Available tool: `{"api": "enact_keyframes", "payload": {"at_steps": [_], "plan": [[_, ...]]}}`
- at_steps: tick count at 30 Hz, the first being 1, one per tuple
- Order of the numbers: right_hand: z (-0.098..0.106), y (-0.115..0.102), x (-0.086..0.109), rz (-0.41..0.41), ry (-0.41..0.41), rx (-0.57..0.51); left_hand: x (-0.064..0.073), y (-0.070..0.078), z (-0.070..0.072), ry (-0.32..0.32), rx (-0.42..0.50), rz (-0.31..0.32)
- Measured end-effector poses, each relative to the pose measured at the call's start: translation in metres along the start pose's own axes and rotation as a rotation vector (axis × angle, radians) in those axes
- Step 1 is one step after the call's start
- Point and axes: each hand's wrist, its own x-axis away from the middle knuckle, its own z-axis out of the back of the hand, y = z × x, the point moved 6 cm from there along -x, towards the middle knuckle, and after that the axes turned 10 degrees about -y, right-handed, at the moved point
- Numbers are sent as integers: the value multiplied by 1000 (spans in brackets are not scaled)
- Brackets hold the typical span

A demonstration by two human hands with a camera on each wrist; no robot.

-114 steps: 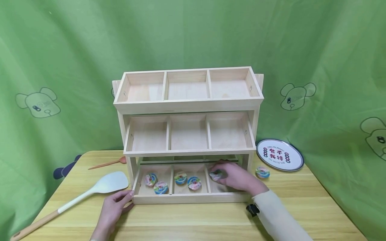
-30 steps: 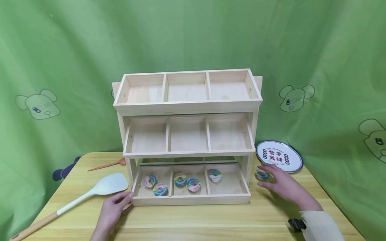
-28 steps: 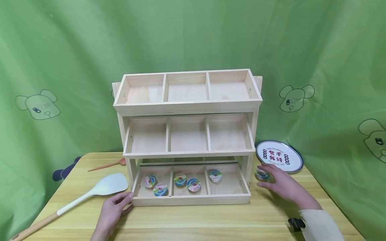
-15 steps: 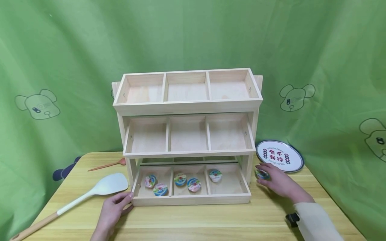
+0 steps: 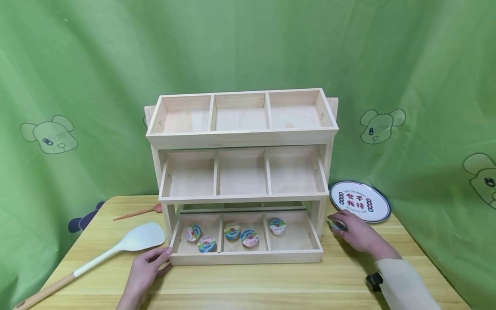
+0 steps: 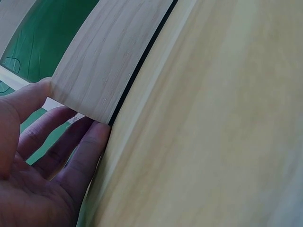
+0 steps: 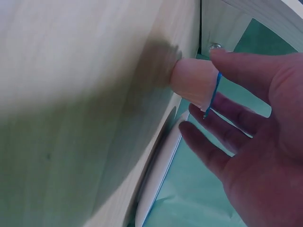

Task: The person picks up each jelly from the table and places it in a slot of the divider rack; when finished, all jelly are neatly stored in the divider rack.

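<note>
My left hand (image 5: 143, 271) holds the front left corner of the bottom tray (image 5: 248, 258) of a three-tier wooden rack; in the left wrist view its thumb is at the upper edge and its fingers at the tray's end. To the right of the rack, my right hand (image 5: 358, 234) pinches a small jelly cup (image 7: 194, 82) by its lid rim between thumb and fingers, the cup's base close to the tabletop. Two jelly cups (image 5: 207, 244) lie in the bottom tray's left compartment, two more (image 5: 249, 238) in the middle, and one (image 5: 277, 226) in the right.
The upper tray (image 5: 242, 138) and middle tray (image 5: 243, 199) each have three bare compartments. A white oval plate (image 5: 354, 211) lies behind my right hand. On the left are a white spatula (image 5: 141, 237) and a small orange spoon (image 5: 156, 208). A green curtain (image 5: 240, 47) hangs behind.
My right hand left a jelly cup in the bottom tray's right compartment and moved right to another cup on the table. Its fingers have closed on that cup. My left hand stayed put.
</note>
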Motion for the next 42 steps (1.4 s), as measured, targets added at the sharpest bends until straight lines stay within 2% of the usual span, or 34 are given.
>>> {"api": "enact_keyframes", "payload": {"at_steps": [19, 35, 42], "plan": [[15, -20, 20, -44, -12, -7, 1, 1, 1, -4, -1, 15], [24, -42, 42, 20, -3, 47, 1, 1, -1, -11, -8, 13], [29, -54, 51, 30, 6, 35, 2, 1, -1, -11, -15, 5]]}}
